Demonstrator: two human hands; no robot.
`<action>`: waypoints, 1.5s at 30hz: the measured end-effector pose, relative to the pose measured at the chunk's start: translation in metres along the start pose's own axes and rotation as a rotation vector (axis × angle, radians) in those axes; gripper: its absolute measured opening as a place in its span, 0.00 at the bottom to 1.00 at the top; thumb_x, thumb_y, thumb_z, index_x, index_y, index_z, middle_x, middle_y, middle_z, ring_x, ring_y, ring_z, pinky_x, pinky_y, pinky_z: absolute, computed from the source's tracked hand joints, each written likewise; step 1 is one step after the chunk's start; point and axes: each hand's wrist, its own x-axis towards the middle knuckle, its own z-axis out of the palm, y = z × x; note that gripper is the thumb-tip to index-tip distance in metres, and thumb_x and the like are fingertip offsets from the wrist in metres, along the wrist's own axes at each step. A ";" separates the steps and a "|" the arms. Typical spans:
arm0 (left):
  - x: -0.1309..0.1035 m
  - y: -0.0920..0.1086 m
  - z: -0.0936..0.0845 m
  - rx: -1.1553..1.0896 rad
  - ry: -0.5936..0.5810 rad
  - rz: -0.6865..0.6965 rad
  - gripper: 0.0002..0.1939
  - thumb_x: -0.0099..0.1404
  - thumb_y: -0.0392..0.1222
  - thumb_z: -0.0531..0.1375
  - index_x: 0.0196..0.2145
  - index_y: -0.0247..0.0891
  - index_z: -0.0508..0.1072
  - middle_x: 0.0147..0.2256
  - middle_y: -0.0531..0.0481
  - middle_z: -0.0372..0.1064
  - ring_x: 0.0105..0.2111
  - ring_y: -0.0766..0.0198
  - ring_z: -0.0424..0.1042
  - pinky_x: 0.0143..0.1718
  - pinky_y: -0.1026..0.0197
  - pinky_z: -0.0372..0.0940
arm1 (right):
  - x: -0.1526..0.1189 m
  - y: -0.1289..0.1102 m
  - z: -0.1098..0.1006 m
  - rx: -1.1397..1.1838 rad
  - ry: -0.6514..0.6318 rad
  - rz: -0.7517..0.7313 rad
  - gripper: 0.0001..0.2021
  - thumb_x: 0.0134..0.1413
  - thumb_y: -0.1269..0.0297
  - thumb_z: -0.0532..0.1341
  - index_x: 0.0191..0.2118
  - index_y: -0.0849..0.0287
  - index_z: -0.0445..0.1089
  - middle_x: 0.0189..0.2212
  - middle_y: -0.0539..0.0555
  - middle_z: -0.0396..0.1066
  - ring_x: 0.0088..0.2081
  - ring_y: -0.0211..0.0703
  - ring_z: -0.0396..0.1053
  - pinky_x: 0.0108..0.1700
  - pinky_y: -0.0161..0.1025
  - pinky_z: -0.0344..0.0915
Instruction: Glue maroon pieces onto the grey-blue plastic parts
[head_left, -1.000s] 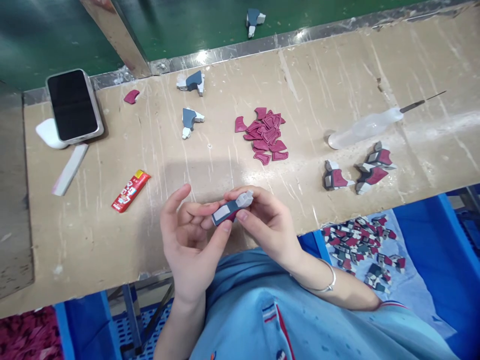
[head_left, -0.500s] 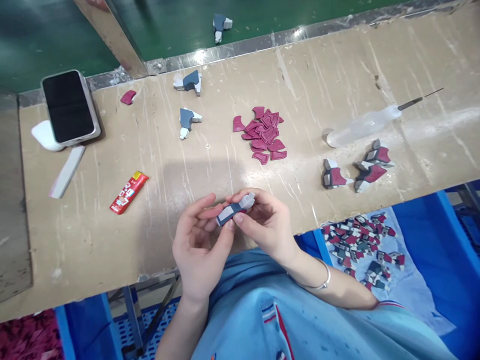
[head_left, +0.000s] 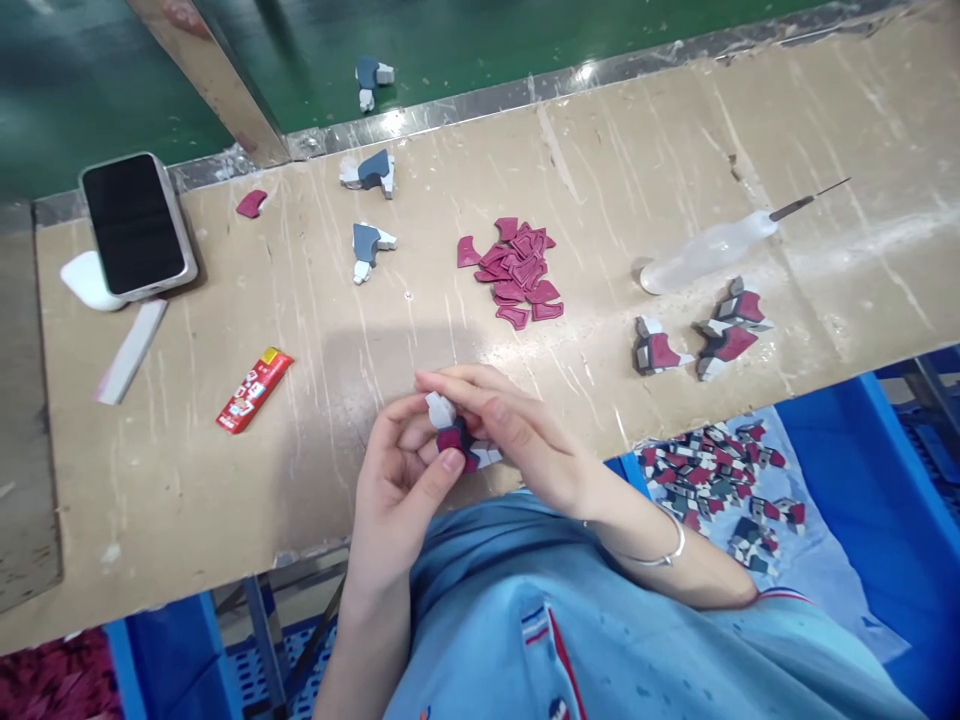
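Note:
Near the table's front edge, my left hand (head_left: 401, 485) holds a small grey, white and dark red part (head_left: 452, 437), its thumb pressed on the red face. My right hand (head_left: 525, 430) is against the part's right side, fingers together and reaching over it; its fingertips partly hide the part. Beyond the hands lies a pile of flat dark red pieces (head_left: 525, 268). Two grey-blue and white parts (head_left: 367, 245) rest left of the pile. Several assembled parts with red faces (head_left: 660, 350) sit to the right, below a translucent bottle with a needle tip (head_left: 709, 252).
A phone (head_left: 137, 225) lies on a white object at the left, near a red packet (head_left: 255, 390) and a single red piece (head_left: 251, 204). Another part (head_left: 367, 82) is on the green surface behind. A blue bin (head_left: 847, 480) at lower right holds many assembled parts.
The held part has been turned so that its red face shows. My right hand's fingers have extended over it. The part on the green surface has shifted left.

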 end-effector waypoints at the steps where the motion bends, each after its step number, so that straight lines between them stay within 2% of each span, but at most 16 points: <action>1: 0.000 0.000 -0.002 -0.029 0.001 -0.026 0.19 0.66 0.51 0.77 0.51 0.49 0.80 0.42 0.49 0.86 0.39 0.60 0.88 0.41 0.62 0.83 | -0.001 0.000 0.000 0.051 0.008 0.037 0.28 0.81 0.44 0.48 0.68 0.52 0.75 0.61 0.58 0.77 0.62 0.47 0.76 0.66 0.49 0.74; 3: 0.001 0.001 -0.006 -0.073 0.007 -0.083 0.20 0.65 0.49 0.77 0.51 0.51 0.79 0.43 0.50 0.86 0.40 0.59 0.88 0.39 0.61 0.84 | -0.004 0.002 -0.001 0.104 0.024 0.054 0.26 0.81 0.44 0.51 0.67 0.51 0.75 0.60 0.58 0.77 0.59 0.46 0.77 0.62 0.46 0.77; 6: 0.002 0.001 -0.012 -0.072 0.009 -0.141 0.22 0.63 0.49 0.78 0.51 0.52 0.78 0.41 0.51 0.86 0.39 0.57 0.88 0.37 0.61 0.83 | -0.009 0.005 -0.001 0.056 0.033 -0.017 0.19 0.79 0.51 0.58 0.65 0.49 0.77 0.57 0.57 0.80 0.56 0.46 0.79 0.60 0.46 0.78; 12: 0.002 -0.001 -0.012 -0.028 0.038 -0.161 0.25 0.61 0.55 0.78 0.54 0.54 0.78 0.45 0.50 0.85 0.35 0.58 0.87 0.38 0.57 0.84 | -0.014 0.019 -0.001 -0.040 0.087 -0.167 0.16 0.71 0.57 0.69 0.60 0.48 0.80 0.60 0.59 0.80 0.61 0.51 0.79 0.63 0.50 0.79; 17: 0.003 0.001 -0.007 0.032 0.011 -0.142 0.25 0.60 0.56 0.79 0.53 0.54 0.81 0.40 0.51 0.84 0.36 0.61 0.86 0.37 0.63 0.82 | -0.012 0.023 -0.005 -0.088 0.101 -0.233 0.09 0.71 0.58 0.69 0.52 0.48 0.83 0.56 0.57 0.83 0.58 0.51 0.82 0.62 0.51 0.80; 20: 0.004 0.003 -0.005 0.047 0.011 -0.141 0.25 0.59 0.57 0.80 0.52 0.57 0.83 0.41 0.53 0.84 0.37 0.62 0.86 0.36 0.64 0.82 | -0.010 0.022 -0.008 -0.121 0.092 -0.296 0.08 0.72 0.60 0.68 0.51 0.50 0.83 0.54 0.58 0.84 0.58 0.50 0.82 0.60 0.48 0.81; 23: 0.005 0.004 -0.006 0.064 0.009 -0.144 0.27 0.58 0.56 0.80 0.54 0.61 0.83 0.39 0.55 0.83 0.33 0.64 0.83 0.33 0.66 0.81 | -0.009 0.021 -0.010 -0.151 0.104 -0.340 0.07 0.72 0.62 0.68 0.50 0.54 0.82 0.53 0.60 0.84 0.57 0.48 0.83 0.59 0.45 0.81; 28: 0.009 0.005 -0.008 0.119 0.014 -0.157 0.31 0.56 0.57 0.81 0.57 0.60 0.82 0.37 0.54 0.82 0.30 0.63 0.82 0.32 0.64 0.81 | -0.009 0.024 -0.012 -0.175 0.111 -0.358 0.07 0.72 0.62 0.68 0.51 0.52 0.82 0.53 0.59 0.84 0.55 0.48 0.84 0.57 0.45 0.82; 33: 0.012 0.009 -0.004 0.026 0.023 -0.201 0.31 0.53 0.52 0.83 0.54 0.58 0.85 0.37 0.55 0.84 0.33 0.62 0.84 0.33 0.66 0.82 | -0.007 0.026 -0.013 -0.179 0.099 -0.397 0.07 0.72 0.63 0.68 0.50 0.55 0.82 0.53 0.60 0.84 0.55 0.47 0.83 0.57 0.43 0.81; 37: 0.013 0.015 0.002 -0.095 0.017 -0.289 0.29 0.53 0.46 0.84 0.51 0.59 0.85 0.37 0.61 0.84 0.35 0.68 0.85 0.38 0.71 0.80 | -0.006 0.026 -0.013 -0.206 0.102 -0.414 0.08 0.74 0.63 0.66 0.49 0.60 0.81 0.53 0.63 0.84 0.55 0.44 0.83 0.58 0.39 0.80; 45: 0.013 0.016 0.001 -0.175 -0.003 -0.316 0.27 0.54 0.42 0.83 0.50 0.58 0.86 0.37 0.61 0.84 0.36 0.70 0.83 0.37 0.74 0.78 | -0.005 0.024 -0.011 -0.273 0.120 -0.431 0.10 0.76 0.60 0.63 0.47 0.59 0.80 0.52 0.61 0.85 0.54 0.43 0.84 0.55 0.39 0.82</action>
